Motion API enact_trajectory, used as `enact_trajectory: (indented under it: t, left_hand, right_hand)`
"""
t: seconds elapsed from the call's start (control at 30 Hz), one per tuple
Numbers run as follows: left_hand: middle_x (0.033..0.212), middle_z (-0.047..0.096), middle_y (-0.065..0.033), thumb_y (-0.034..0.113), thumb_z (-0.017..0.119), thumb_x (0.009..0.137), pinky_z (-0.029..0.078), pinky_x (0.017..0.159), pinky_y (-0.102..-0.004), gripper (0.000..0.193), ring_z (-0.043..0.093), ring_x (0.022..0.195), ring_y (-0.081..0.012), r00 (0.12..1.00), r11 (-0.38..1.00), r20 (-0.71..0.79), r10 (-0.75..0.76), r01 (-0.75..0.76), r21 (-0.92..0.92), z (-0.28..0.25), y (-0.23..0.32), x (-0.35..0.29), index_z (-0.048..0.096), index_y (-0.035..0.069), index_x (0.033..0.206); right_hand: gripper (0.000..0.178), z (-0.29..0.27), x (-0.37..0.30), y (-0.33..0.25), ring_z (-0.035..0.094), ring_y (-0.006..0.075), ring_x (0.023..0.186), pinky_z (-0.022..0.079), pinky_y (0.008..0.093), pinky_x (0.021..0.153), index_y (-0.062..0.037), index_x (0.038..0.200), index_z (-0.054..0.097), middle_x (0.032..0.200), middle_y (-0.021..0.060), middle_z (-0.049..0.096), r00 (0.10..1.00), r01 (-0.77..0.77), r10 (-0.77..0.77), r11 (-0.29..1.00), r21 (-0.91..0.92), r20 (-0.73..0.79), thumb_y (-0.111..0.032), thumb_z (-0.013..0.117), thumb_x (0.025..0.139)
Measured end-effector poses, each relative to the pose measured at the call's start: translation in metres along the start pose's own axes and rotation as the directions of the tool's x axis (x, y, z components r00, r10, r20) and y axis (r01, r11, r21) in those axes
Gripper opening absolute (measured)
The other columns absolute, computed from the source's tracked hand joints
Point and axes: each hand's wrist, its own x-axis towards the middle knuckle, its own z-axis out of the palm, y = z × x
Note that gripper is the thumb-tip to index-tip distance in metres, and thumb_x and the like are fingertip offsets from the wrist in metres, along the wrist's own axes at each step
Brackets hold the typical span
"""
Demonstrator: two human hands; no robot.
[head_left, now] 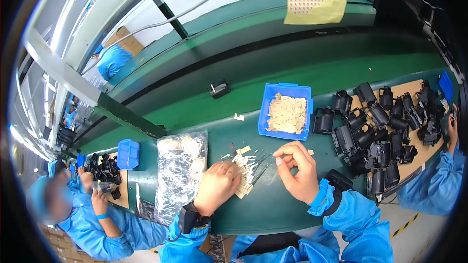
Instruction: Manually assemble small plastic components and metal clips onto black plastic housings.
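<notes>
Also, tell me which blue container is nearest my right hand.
The middle blue bin, heaped with small cream pieces, just beyond your right hand; the blue containers at far left and far right are much farther off.

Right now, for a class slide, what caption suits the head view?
Left hand at loose pale strips, right hand alongside, blue bin of beige pieces beyond.

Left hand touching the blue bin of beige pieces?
Apart. The head view shows bare green tabletop between the left hand and the blue bin.
</notes>
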Motion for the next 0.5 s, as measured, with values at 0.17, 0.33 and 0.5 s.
enact_trajectory:
  t: [0.17,0.33,0.5]
  left_hand:
    - [0.081,0.060,-0.0109,0.006,0.058,0.075,0.055,0.063,-0.0320,0.012,0.064,0.072,-0.0210,0.994,0.973,0.108,0.004,-0.030,0.231,0.006,0.010,-0.013,0.060,0.000,0.085]
    - [0.079,0.060,-0.0078,0.005,0.057,0.076,0.054,0.055,-0.0265,0.008,0.066,0.070,-0.0175,0.990,0.940,0.138,0.028,-0.073,0.334,0.017,0.012,-0.012,0.059,0.001,0.083]
    - [0.082,0.064,-0.0095,0.006,0.056,0.081,0.056,0.057,-0.0316,0.008,0.068,0.071,-0.0217,0.980,0.971,0.198,-0.014,-0.034,0.239,0.002,0.002,-0.010,0.060,0.003,0.087]
  right_hand:
    - [0.011,0.000,-0.003,-0.002,0.061,0.0124,0.074,0.049,0.0231,0.060,-0.0012,0.096,0.061,0.095,0.0084,0.059,0.999,-0.034,0.033,0.999,-0.043,-0.012,0.005,0.058,0.087]
    - [0.008,-0.003,-0.009,0.000,0.058,0.0111,0.070,0.047,0.0222,0.058,0.0006,0.093,0.060,0.094,0.0080,0.057,0.998,-0.062,0.061,0.998,-0.020,-0.018,0.006,0.057,0.087]
    - [0.007,0.001,-0.006,0.003,0.057,0.0097,0.069,0.046,0.0216,0.057,0.0013,0.092,0.059,0.094,0.0077,0.056,0.998,-0.070,0.070,0.998,-0.004,-0.002,0.006,0.057,0.087]
